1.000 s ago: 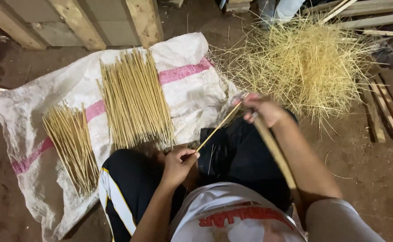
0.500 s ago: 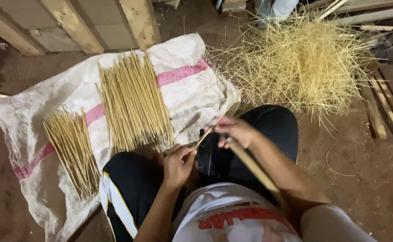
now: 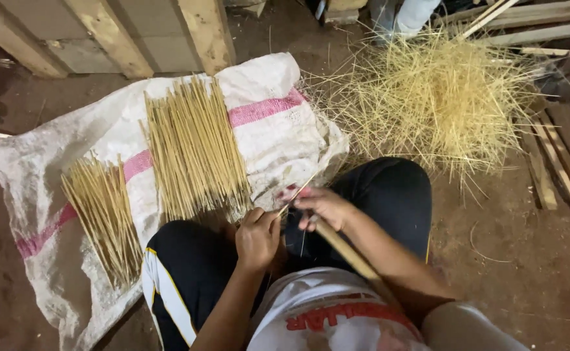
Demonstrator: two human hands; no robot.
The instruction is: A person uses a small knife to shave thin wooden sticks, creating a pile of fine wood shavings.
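While I look down over my lap, my left hand is curled into a fist around the near end of a thin bamboo sliver, and my right hand pinches it further up — a long wooden-handled tool runs back along that forearm. Just beyond my knees a white sack on the dirt floor carries two bundles of sticks; a loose heap of shavings lies to the right.

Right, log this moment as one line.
left hand: grips thin stick | right hand: on stick, long wooden handle along forearm | sack: two stick bundles | shavings pile: beyond knees
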